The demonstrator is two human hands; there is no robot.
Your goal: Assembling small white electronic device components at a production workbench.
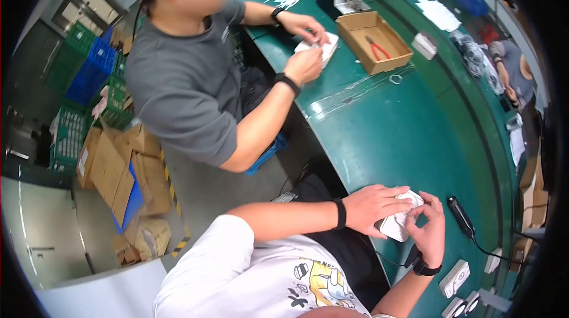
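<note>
A small white case (393, 227) with rounded corners and thin lines on its top lies at the near edge of the green bench. My left hand (374, 206) holds it from the left, fingers stretched over its far end, thumb by its near side. Curled at its right side, my right hand (429, 232) has thumb and fingertips bent together against it; whether they pinch some small part I cannot make out. To the right lies a black pen-shaped tool (461, 216) with a cable. More white devices (454, 278) with round dials stand near my right wrist.
Beside me on the left a co-worker (189, 81) handles another white case (328, 57). A cardboard tray (388, 68) with red-handled pliers (377, 49) stands farther along the green bench (391, 134). White strips (288, 0) lie at the far end. Cartons (112, 164) and crates fill the left side.
</note>
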